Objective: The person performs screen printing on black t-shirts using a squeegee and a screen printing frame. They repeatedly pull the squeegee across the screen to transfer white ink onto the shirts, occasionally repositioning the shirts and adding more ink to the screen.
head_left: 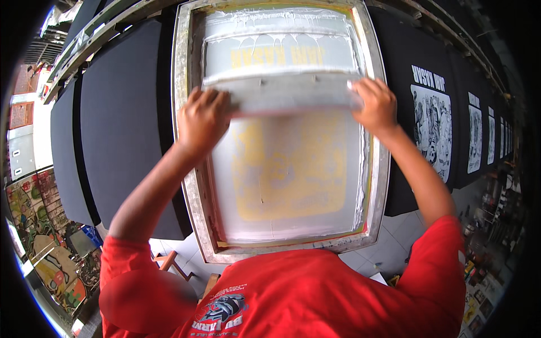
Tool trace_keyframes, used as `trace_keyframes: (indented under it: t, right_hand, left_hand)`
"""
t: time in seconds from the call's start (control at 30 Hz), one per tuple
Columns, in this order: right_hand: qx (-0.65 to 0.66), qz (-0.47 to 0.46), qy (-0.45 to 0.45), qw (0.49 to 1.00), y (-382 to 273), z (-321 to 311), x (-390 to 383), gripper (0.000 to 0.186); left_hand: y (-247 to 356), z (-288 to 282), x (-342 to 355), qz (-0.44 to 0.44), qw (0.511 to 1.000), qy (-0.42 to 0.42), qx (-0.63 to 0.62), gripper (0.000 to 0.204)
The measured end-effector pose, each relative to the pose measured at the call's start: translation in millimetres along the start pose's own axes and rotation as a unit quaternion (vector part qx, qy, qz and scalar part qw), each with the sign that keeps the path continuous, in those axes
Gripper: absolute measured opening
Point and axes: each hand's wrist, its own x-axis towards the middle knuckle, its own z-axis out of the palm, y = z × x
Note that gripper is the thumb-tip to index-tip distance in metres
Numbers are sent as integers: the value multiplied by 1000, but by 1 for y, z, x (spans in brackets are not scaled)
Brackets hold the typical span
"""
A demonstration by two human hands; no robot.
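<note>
A wide squeegee [293, 92] spans most of a screen printing frame [185, 141] in front of me. My left hand [204, 117] is closed round its left end, and my right hand [374, 106] grips its right end. The squeegee lies across the upper part of the mesh [222, 208], blurred along its lower edge. Below it a yellowish stencil picture [287, 197] shows through the mesh. White ink [282, 36] is smeared in streaks and drips at the far end, with yellowish stencil lettering under it.
Black fabric panels [127, 129] lie to the left of the frame. On the right, a black panel [397, 50] bears a white print [433, 127], and further printed panels recede beyond it. Metal rails [101, 39] run behind. Pale floor tiles [403, 234] show below.
</note>
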Motion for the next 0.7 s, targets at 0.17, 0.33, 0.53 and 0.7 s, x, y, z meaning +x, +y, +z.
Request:
trace_keyframes:
  t: [0.17,0.33,0.53,0.7]
  right_hand:
    - [-3,1,-30,1000,57,19,86,34]
    - [20,40,-157,987,58,-27,162,43]
    - [27,32,-130,991,-9,-106,65,28]
    - [57,27,-130,990,-112,-148,-103,25]
  left_hand:
    - [-54,28,89,0,999,-20,40,14]
    - [-80,-24,151,-20,990,-140,-11,29]
    - [-6,-101,63,-18,986,-163,10,21]
    - [83,-160,-99,-58,978,-168,-106,22]
